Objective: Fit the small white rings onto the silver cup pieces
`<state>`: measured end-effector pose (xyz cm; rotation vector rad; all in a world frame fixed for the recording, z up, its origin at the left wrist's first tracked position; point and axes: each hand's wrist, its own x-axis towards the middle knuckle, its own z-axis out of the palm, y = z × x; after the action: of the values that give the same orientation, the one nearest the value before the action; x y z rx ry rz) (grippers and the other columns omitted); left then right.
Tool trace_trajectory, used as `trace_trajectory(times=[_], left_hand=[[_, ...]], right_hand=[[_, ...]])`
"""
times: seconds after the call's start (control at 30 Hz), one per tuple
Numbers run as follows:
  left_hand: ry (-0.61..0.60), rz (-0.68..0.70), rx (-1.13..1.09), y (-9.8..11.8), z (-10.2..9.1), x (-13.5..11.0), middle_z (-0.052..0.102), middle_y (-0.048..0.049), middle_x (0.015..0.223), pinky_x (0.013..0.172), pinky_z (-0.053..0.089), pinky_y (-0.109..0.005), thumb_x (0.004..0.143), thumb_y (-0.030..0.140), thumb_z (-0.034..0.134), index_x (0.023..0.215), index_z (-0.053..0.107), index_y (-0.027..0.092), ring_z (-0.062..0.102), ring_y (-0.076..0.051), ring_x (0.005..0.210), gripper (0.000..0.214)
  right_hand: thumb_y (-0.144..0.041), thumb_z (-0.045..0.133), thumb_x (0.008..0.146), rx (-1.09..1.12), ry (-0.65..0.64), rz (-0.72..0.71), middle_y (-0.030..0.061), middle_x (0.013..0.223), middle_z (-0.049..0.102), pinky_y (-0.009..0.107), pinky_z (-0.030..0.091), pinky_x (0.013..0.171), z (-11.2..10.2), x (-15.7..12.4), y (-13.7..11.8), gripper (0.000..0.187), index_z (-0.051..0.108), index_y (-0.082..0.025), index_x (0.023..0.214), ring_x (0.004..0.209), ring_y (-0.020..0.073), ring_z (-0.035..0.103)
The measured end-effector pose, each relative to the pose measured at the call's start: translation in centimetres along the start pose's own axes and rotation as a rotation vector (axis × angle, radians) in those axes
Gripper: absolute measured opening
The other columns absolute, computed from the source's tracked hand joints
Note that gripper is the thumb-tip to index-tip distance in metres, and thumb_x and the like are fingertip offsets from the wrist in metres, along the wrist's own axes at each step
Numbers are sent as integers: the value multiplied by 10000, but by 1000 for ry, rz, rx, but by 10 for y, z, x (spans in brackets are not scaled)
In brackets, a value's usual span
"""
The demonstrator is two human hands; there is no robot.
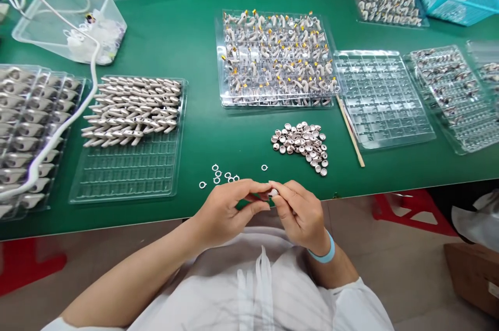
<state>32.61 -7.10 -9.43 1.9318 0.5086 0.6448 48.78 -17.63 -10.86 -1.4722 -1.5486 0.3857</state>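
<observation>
My left hand (234, 209) and my right hand (298, 211) meet at the table's front edge. Between their fingertips is a small round whitish part (273, 193), mostly covered by the fingers, pinched by both hands. Just beyond my right hand lies a heap of small silvery-pink round caps (302, 143). Several thin white rings (217, 180) lie loose past my left hand, and a single white ring (264, 167) sits apart, nearer the caps. A light blue band (326, 249) circles my right wrist.
A clear tray of small curved parts with yellow tabs (276, 55) stands ahead. To the left are a tray of metallic shells (132, 110), a white cable (93, 61) and a plastic tub (42, 35). A wooden stick (352, 136) and a clear moulded tray (385, 97) lie right.
</observation>
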Motion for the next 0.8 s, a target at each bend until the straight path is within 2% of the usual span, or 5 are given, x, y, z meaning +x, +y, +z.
trace_trajectory(times=[0.13, 0.27, 0.43, 0.67, 0.8], left_hand=[[22, -304, -272, 4, -2, 3, 756, -54, 892, 684, 618, -230, 804, 172, 739, 939, 680, 156, 733, -154, 756, 149], [54, -443, -479, 2, 1, 6, 740, -42, 776, 628, 610, -229, 751, 163, 772, 820, 688, 140, 711, -148, 690, 111], [73, -403, -576, 0, 4, 5, 759, -60, 768, 652, 623, -250, 742, 187, 800, 781, 735, 141, 717, -160, 689, 89], [62, -330, -393, -1, 3, 6, 766, -65, 765, 633, 645, -293, 798, 229, 750, 788, 723, 148, 728, -199, 668, 85], [40, -249, -254, -5, 6, -1, 749, -13, 680, 527, 621, -262, 817, 223, 658, 813, 721, 219, 711, -200, 573, 62]], right_hand=[[-139, 507, 953, 19, 12, -32, 74, 868, 663, 286, 526, 600, 1, -2, 0, 346, 602, -165, 1285, 710, 163, 608], [-148, 497, 967, 54, 8, -62, 60, 869, 640, 286, 539, 630, 3, -3, 3, 407, 545, -206, 1367, 743, 160, 606], [-159, 499, 974, 101, -35, -36, 58, 926, 618, 278, 550, 653, 2, -3, 5, 446, 503, -235, 1413, 794, 155, 608], [-168, 485, 973, 169, -83, 32, 76, 991, 638, 313, 583, 694, 0, 0, 5, 400, 534, -222, 1366, 839, 177, 634], [-185, 416, 978, 45, -16, -44, 67, 831, 644, 320, 594, 574, 4, 3, -2, 366, 554, -201, 1317, 710, 205, 645]])
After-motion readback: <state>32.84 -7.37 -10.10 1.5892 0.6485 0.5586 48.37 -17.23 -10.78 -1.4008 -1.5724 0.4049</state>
